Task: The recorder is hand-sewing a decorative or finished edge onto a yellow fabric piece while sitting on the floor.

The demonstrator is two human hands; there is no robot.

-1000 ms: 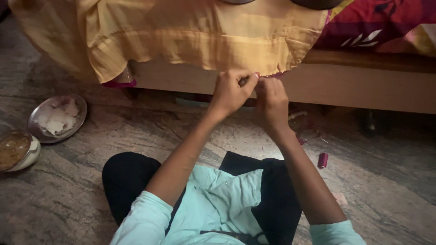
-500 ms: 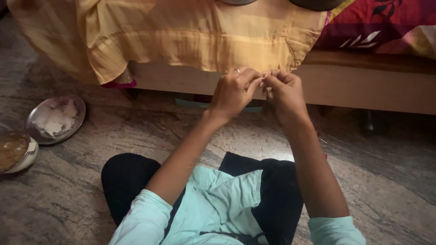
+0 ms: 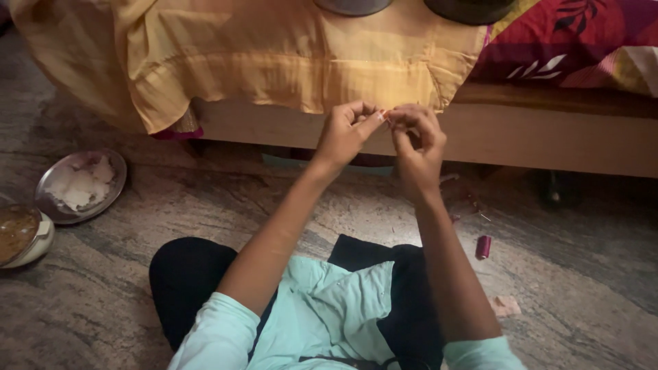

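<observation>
Left hand (image 3: 345,134) raised in front of the bed (image 3: 548,140) edge, fingers curled, thumb and forefinger pinched together at the tips. Right hand (image 3: 416,140) right beside it, fingers also curled tight, pinching at the same spot. The two hands meet fingertip to fingertip. Something tiny and pale with a reddish bit (image 3: 384,114) sits at the pinch point; too small to tell what it is, probably needle or thread. Neither hand is open: both closed down to a fine pinch.

Pinch point sits just below the hem of the yellow cloth (image 3: 274,62) hanging over the bed; cannot tell if the hands touch the cloth.

Person sits on the stone floor (image 3: 582,288), legs crossed, pale green fabric (image 3: 329,308) on the lap.

Red spool (image 3: 484,247) lies on the floor to the right of the right forearm, apart from both hands. Steel plate (image 3: 81,185) with white food and a bowl (image 3: 24,236) of brown food on the floor far left, well apart from the hands.
</observation>
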